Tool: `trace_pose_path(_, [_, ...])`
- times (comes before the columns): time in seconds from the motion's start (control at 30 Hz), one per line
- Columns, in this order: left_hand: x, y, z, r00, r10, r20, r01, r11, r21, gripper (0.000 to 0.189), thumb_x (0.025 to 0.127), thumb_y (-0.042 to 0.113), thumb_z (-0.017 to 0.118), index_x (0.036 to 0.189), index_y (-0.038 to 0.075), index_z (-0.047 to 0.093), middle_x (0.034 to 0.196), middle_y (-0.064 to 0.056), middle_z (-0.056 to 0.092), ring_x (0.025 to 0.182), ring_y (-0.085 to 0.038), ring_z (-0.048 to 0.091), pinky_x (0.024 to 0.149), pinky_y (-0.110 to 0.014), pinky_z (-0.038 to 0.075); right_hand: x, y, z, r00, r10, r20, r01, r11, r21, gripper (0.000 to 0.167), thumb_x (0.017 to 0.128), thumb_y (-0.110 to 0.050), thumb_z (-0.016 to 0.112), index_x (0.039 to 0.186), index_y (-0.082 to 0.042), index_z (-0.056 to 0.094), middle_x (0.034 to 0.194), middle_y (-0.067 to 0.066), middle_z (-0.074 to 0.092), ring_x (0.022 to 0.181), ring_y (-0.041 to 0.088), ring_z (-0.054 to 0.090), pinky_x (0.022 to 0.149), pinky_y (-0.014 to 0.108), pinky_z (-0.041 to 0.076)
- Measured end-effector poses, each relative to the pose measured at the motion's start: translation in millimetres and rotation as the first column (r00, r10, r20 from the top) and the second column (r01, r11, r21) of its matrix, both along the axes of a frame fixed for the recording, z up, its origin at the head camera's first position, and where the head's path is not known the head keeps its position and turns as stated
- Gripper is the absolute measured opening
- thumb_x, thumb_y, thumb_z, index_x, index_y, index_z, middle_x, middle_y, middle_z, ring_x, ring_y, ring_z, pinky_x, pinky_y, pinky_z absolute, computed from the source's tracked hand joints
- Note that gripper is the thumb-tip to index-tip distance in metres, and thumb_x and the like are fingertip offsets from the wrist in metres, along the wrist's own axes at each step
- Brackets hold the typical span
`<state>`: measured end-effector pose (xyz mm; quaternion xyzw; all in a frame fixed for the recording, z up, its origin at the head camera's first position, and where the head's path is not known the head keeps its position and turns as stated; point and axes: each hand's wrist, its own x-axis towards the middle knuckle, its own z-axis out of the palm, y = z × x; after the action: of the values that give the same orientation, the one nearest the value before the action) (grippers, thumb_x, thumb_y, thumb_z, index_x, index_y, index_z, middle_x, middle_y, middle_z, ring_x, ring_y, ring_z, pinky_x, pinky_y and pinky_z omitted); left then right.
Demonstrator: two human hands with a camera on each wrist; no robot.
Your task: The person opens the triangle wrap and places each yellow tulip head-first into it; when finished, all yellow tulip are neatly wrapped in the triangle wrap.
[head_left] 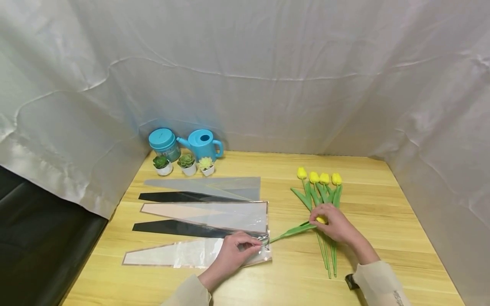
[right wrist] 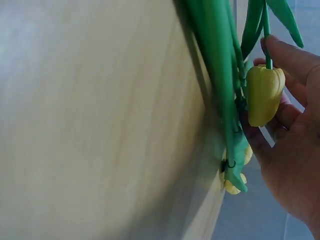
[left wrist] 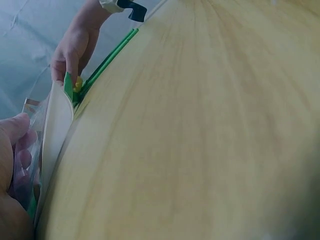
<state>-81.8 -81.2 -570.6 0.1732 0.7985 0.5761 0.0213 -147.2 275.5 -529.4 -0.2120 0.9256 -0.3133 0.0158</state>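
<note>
In the head view my right hand (head_left: 334,223) pinches a yellow artificial tulip (head_left: 294,231) just below its bloom. The right wrist view shows its yellow head (right wrist: 265,97) beside the palm, with the stem between thumb and fingers. Its lower stem reaches the mouth of the nearest clear flower sleeve (head_left: 160,256); whether the end lies inside, I cannot tell. My left hand (head_left: 236,251) pinches that sleeve at its wide right end. In the left wrist view, thumb and fingers grip its clear film (left wrist: 36,120). More yellow tulips (head_left: 324,178) lie beneath and behind my right hand.
More flat sleeves lie behind, among them a pink-edged one (head_left: 226,212) and a grey one (head_left: 233,183). At the back left stand a blue watering can (head_left: 202,146), a lidded blue tub (head_left: 164,142) and small potted succulents (head_left: 187,165). Grey curtain (head_left: 268,106) encloses the wooden table (head_left: 383,204).
</note>
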Motion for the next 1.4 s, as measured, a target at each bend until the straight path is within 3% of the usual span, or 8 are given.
trace_pose_path(0.23, [1.3, -1.4, 1.6, 1.000, 0.001, 0.008, -0.001, 1.000, -0.010, 0.011, 0.088, 0.030, 0.083, 0.099, 0.027, 0.083, 0.093, 0.012, 0.075, 0.084, -0.005, 0.063, 0.075, -0.022, 0.054, 8.5, -2, 9.0, 0.999, 0.016, -0.043, -0.016, 1.000, -0.004, 0.008, 0.098, -0.020, 0.072, 0.090, -0.021, 0.071, 0.103, -0.008, 0.067, 0.106, 0.020, 0.059, 0.093, 0.048, 0.052])
trace_pose_path(0.4, [2.0, -2.4, 2.6, 0.999, 0.000, -0.033, 0.000, 1.000, 0.001, 0.012, 0.089, 0.029, 0.083, 0.100, 0.025, 0.083, 0.092, 0.011, 0.075, 0.084, -0.006, 0.063, 0.076, -0.024, 0.055, 16.9, -4, 17.8, 0.999, 0.004, -0.053, -0.006, 1.000, -0.030, 0.011, 0.097, -0.017, 0.073, 0.090, -0.023, 0.069, 0.103, -0.011, 0.065, 0.103, 0.013, 0.059, 0.086, 0.036, 0.053])
trace_pose_path(0.57, [2.9, -3.1, 5.4, 0.996, 0.010, -0.084, -0.009, 1.000, 0.010, 0.012, 0.090, 0.029, 0.082, 0.100, 0.023, 0.083, 0.093, 0.009, 0.076, 0.087, -0.006, 0.065, 0.076, -0.025, 0.056, 27.9, -10, 25.2, 0.995, -0.024, -0.093, 0.020, 0.999, -0.042, 0.014, 0.096, -0.012, 0.074, 0.090, -0.023, 0.069, 0.104, -0.011, 0.064, 0.101, 0.013, 0.062, 0.084, 0.035, 0.055])
trace_pose_path(0.8, [3.5, -4.6, 11.0, 0.997, 0.016, -0.078, -0.016, 1.000, 0.004, 0.012, 0.089, 0.030, 0.083, 0.100, 0.026, 0.083, 0.096, 0.013, 0.076, 0.091, -0.006, 0.066, 0.080, -0.023, 0.057, 46.6, -24, 31.3, 0.988, -0.043, -0.148, 0.029, 0.995, -0.094, 0.011, 0.094, -0.012, 0.076, 0.091, -0.021, 0.071, 0.102, -0.010, 0.065, 0.091, 0.007, 0.059, 0.073, 0.026, 0.054])
trace_pose_path(1.0, [4.5, -4.9, 12.8, 0.997, 0.012, -0.073, -0.013, 1.000, -0.017, 0.011, 0.089, 0.031, 0.082, 0.100, 0.030, 0.082, 0.097, 0.016, 0.075, 0.092, -0.005, 0.065, 0.081, -0.023, 0.056, 61.5, -37, 32.1, 0.981, -0.069, -0.181, 0.054, 0.995, -0.087, 0.018, 0.090, -0.011, 0.080, 0.089, -0.025, 0.069, 0.102, -0.012, 0.065, 0.092, 0.007, 0.063, 0.075, 0.029, 0.057])
trace_pose_path(1.23, [4.2, -4.1, 11.3, 0.986, -0.007, -0.164, 0.017, 0.998, 0.062, 0.011, 0.090, 0.018, 0.082, 0.100, 0.021, 0.083, 0.091, 0.001, 0.076, 0.085, -0.010, 0.064, 0.074, -0.024, 0.058, 73.2, -50, 33.2, 0.976, -0.106, -0.192, 0.093, 0.993, -0.074, 0.023, 0.087, -0.010, 0.083, 0.087, -0.028, 0.068, 0.099, -0.014, 0.064, 0.090, 0.006, 0.063, 0.076, 0.029, 0.057])
trace_pose_path(1.4, [4.3, -2.1, 11.2, 0.982, -0.009, -0.191, 0.030, 0.994, 0.104, 0.012, 0.087, 0.013, 0.083, 0.098, 0.017, 0.083, 0.089, 0.000, 0.076, 0.083, -0.012, 0.064, 0.074, -0.024, 0.058, 77.3, -59, 32.2, 0.969, -0.116, -0.219, 0.104, 0.992, -0.065, 0.023, 0.085, -0.011, 0.084, 0.087, -0.029, 0.070, 0.097, -0.016, 0.064, 0.090, 0.004, 0.063, 0.078, 0.032, 0.058])
